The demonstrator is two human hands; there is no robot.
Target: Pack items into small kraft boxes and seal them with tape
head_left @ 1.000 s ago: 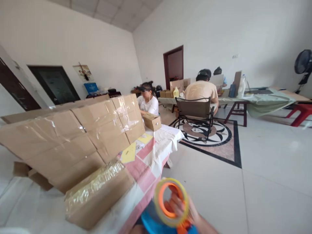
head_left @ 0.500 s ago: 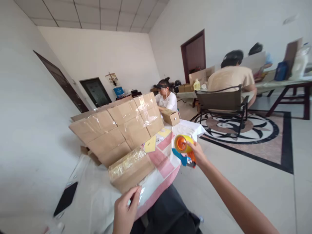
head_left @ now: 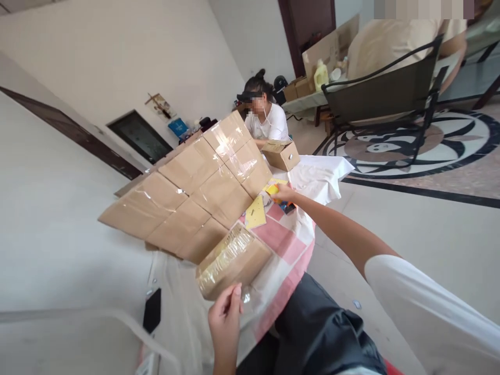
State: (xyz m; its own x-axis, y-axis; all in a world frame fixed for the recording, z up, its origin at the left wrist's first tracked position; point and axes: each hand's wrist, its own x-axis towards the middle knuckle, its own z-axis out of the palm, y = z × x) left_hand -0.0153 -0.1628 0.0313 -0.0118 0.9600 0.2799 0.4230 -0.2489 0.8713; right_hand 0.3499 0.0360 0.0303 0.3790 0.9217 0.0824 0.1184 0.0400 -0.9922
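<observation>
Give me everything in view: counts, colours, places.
Tape roll: one, yellow, over tablecloth
Tablecloth: count unclear, pink and white, centre
Taped carton: one, brown, nearest
Stacked cartons: several, brown, beyond it
Small carton: one, brown, far end
Card: at least one, yellow, beside stack
Jug: one, yellow, upper right
Chair: one, dark, upper right
Slab: one, black, lower left
Doorways: three, dark, background
People: two, white and beige shirts, background
Trousers: one pair, black, bottom
Left hand: one, bare, apparently pinching clear film
Right hand: one, bare, gripping tape roll
</observation>
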